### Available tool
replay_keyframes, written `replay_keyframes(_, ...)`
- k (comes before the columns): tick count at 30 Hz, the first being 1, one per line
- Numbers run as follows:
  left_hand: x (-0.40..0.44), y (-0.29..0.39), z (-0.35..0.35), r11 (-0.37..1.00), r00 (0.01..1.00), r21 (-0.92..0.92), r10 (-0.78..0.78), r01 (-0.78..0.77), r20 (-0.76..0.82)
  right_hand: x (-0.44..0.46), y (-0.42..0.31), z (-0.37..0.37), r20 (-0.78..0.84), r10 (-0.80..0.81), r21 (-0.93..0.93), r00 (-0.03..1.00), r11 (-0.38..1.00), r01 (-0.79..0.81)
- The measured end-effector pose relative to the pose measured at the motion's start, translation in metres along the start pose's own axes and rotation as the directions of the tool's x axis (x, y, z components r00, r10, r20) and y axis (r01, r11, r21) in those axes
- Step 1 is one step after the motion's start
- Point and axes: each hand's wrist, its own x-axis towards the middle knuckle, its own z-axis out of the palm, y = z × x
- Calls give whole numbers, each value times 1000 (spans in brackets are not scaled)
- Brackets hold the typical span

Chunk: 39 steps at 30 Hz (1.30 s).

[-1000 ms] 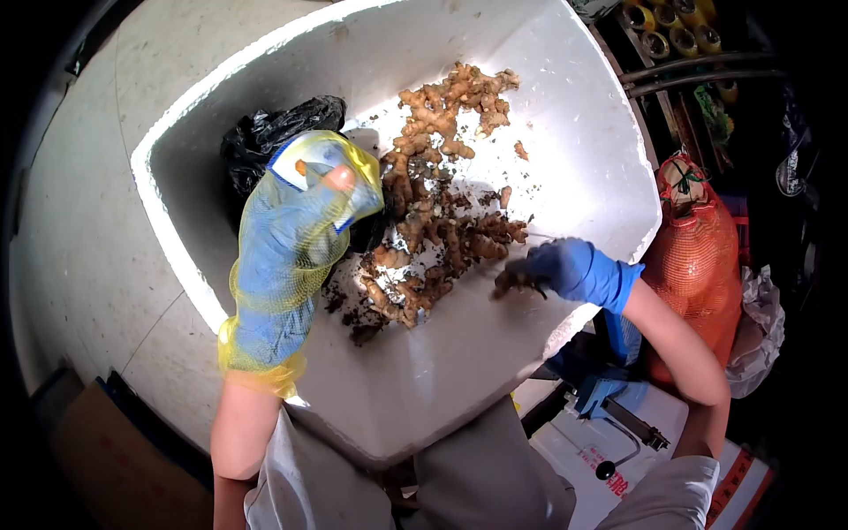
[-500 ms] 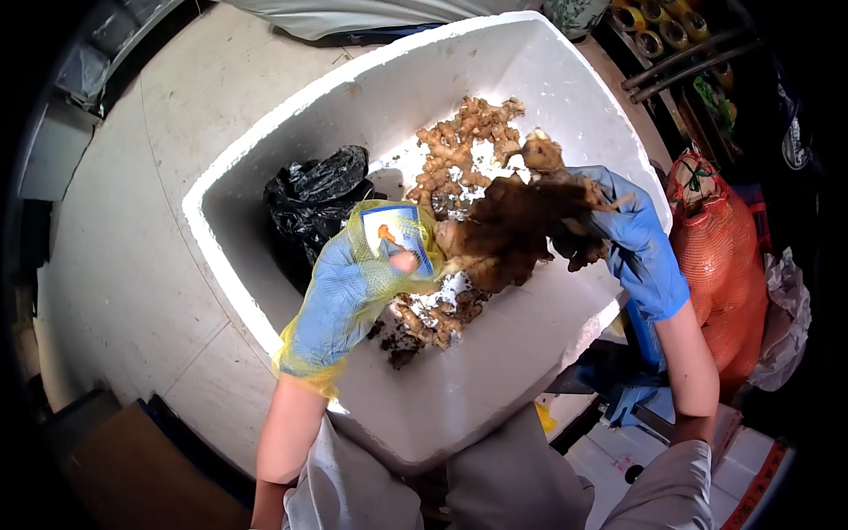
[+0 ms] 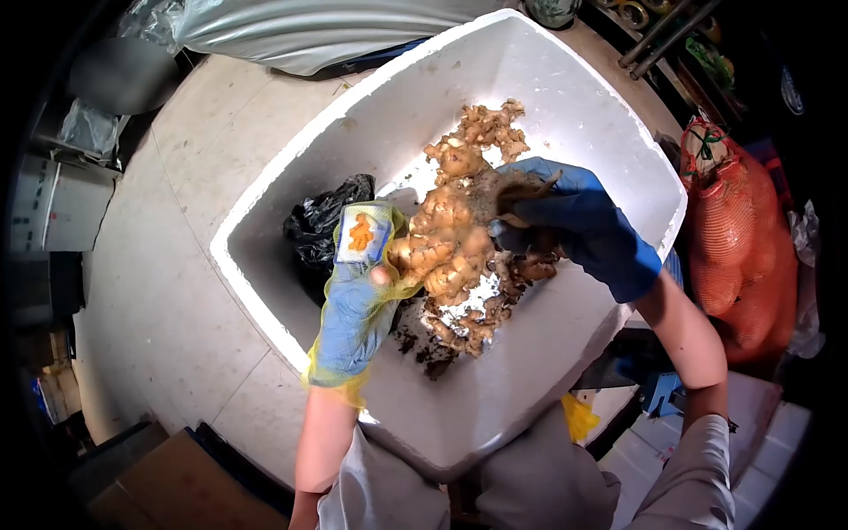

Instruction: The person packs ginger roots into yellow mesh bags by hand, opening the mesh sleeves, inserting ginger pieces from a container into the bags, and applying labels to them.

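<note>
A large knobbly ginger root [image 3: 446, 243] is held between my two hands over the white foam box [image 3: 565, 344]. My left hand [image 3: 353, 309], in a blue glove, has a yellow mesh bag [image 3: 334, 375] drawn over it like a sleeve. A label [image 3: 360, 233] with an orange ginger picture sits on the mesh over the fingers. Through the mesh, that hand is closed on the root's left end. My blue-gloved right hand [image 3: 587, 225] grips the right end, its fingertips partly hidden. More ginger pieces [image 3: 473, 327] lie below on the box floor, with dark soil crumbs.
A crumpled black plastic bag [image 3: 320, 231] lies in the left of the box. An orange mesh sack [image 3: 733, 247] of bulky contents stands right of the box. Cardboard [image 3: 190, 481] is at lower left, and a grey-white sheet [image 3: 327, 31] covers something beyond the box.
The ginger root has turned, from a dark shaded side to a bright, lit tan side. My right hand has moved inward and left. The view has shifted slightly.
</note>
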Motion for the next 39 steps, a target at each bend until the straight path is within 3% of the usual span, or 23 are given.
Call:
replay_keyframes(3, 0, 2, 3, 995, 998, 101, 23, -17, -63, 10, 10, -3, 103, -50, 37, 993, 998, 47)
replay_keyframes(7, 1, 2, 7, 1000, 999, -22, -13, 14, 45, 23, 20, -4, 155, -63, 108, 986, 993, 47)
replay_keyframes(11, 4, 3, 9, 1000, 999, -30, -9, 8, -45, 27, 36, 8, 102, -46, 88, 994, 995, 37)
replay_keyframes(13, 7, 4, 11, 994, 980, 96, -33, 52, -195, 27, 41, 16, 76, -63, 109, 995, 993, 54)
replay_keyframes(15, 10, 2, 7, 992, 971, 118, -8, 37, -238, 19, 30, 19, 83, -59, 116, 995, 992, 49)
replay_keyframes(16, 9, 2, 7, 992, 973, 121, -14, 43, -230, 11, 17, 19, 110, 2, 10, 994, 1000, -3)
replay_keyframes(19, 8, 6, 6, 995, 974, 69, -54, 71, -222, 8, 20, -10, 270, -24, -233, 963, 968, 89)
replay_keyframes(21, 11, 5, 3, 994, 974, 58, -74, 88, -215, 13, 35, -27, 146, -103, 147, 984, 986, 81)
replay_keyframes(23, 14, 0, -2, 994, 984, -28, -105, 102, -143, 6, 49, -48, 122, -152, 151, 981, 979, 133)
replay_keyframes(25, 14, 6, 2, 983, 977, -19, -182, 181, -113, -8, 50, -52, 6, -25, 163, 1000, 986, 24)
replay_keyframes(27, 9, 22, 19, 982, 979, -10, -190, 190, -80, -26, 47, -49, -33, -16, 205, 999, 978, 22)
replay_keyframes(31, -4, 50, 51, 978, 982, 99, -180, 185, -59, -46, 43, -40, 140, -236, 305, 962, 934, 185)
replay_keyframes(32, -11, 62, 62, 975, 982, 129, -176, 183, -63, -52, 35, -31, 80, -129, 303, 988, 948, 99)
replay_keyframes(33, -17, 73, 75, 977, 984, 124, -168, 175, -66, -55, 27, -21, 84, -142, 301, 986, 947, 111)
replay_keyframes(35, -35, 94, 103, 983, 983, 80, -155, 163, -102, -61, 12, -1, 30, -241, 18, 970, 970, 241)
replay_keyframes(36, -39, 98, 109, 990, 986, -40, -135, 132, -96, -65, 5, 10, 16, -277, -78, 961, 958, 277)
replay_keyframes(39, -59, 107, 141, 989, 992, -145, 12, -31, -130, -75, -21, 39, 144, -325, 519, 935, 829, 209)
